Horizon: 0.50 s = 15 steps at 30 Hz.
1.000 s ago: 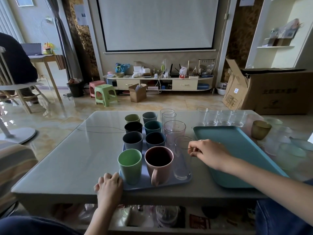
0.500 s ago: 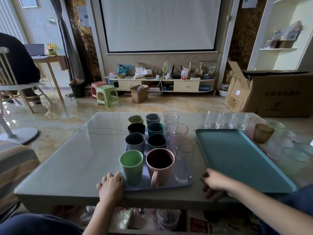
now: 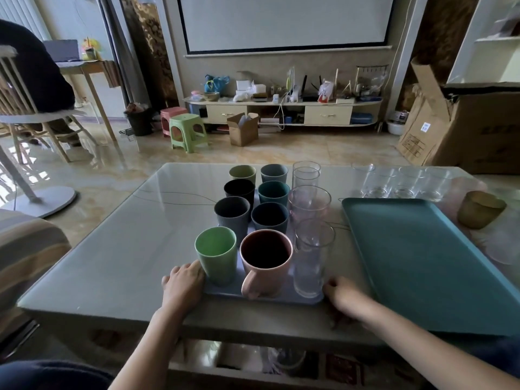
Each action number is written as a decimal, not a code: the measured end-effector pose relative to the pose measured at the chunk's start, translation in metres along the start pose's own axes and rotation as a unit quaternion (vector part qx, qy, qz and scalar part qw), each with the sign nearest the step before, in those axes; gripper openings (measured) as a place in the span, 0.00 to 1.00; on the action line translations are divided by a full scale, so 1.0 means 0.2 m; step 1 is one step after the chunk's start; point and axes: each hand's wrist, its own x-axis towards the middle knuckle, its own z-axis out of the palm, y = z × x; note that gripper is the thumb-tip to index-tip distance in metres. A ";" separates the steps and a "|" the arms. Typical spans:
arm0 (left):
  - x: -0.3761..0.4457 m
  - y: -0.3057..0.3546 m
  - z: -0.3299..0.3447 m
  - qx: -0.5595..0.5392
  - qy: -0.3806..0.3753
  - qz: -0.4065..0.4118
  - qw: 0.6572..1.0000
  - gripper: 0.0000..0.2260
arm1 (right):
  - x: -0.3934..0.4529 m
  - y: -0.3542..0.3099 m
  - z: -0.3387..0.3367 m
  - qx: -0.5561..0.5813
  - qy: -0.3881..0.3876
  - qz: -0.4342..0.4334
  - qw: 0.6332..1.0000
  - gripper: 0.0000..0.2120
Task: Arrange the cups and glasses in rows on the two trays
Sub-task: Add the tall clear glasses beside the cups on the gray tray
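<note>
It was a home living room: a projector screen (image 3: 284,21) hung on the far wall above a low cluttered TV cabinet (image 3: 281,108), plastic stools (image 3: 187,130) stood on the tile floor, and a coffee table (image 3: 112,249) sat near.

No writing can be read with any certainty. The large cardboard box (image 3: 475,128) at the right carries a white sticker with what may be a blue square code on its side flap, and below it a boxed block of printed lines, all too small to make out. Dark characters run along the box's front face near the right edge, too blurred to read. The packets on the low cabinet (image 3: 281,108) show colours only.
</note>
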 end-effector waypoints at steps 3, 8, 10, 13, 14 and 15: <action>-0.01 0.00 0.00 -0.006 0.006 0.004 1.000 0.07 | 0.01 0.01 0.02 0.033 0.017 0.008 0.999 0.14; -0.02 0.01 0.00 -0.019 0.013 0.001 1.000 0.07 | 0.01 0.01 0.03 0.017 0.035 0.009 0.999 0.16; -0.02 0.00 0.01 -0.026 0.015 0.001 1.000 0.08 | 0.01 0.01 0.03 0.019 0.046 0.009 0.999 0.15; -0.03 0.01 0.01 -0.043 0.019 -0.006 0.999 0.10 | -0.01 0.00 0.04 0.029 0.064 -0.001 0.998 0.16; -0.04 0.02 0.01 -0.048 0.020 -0.008 0.999 0.10 | -0.02 0.00 0.03 0.033 0.067 -0.004 0.997 0.16; -0.04 0.02 0.00 -0.052 0.023 -0.010 0.998 0.10 | -0.02 -0.01 0.03 0.034 0.066 -0.006 0.997 0.16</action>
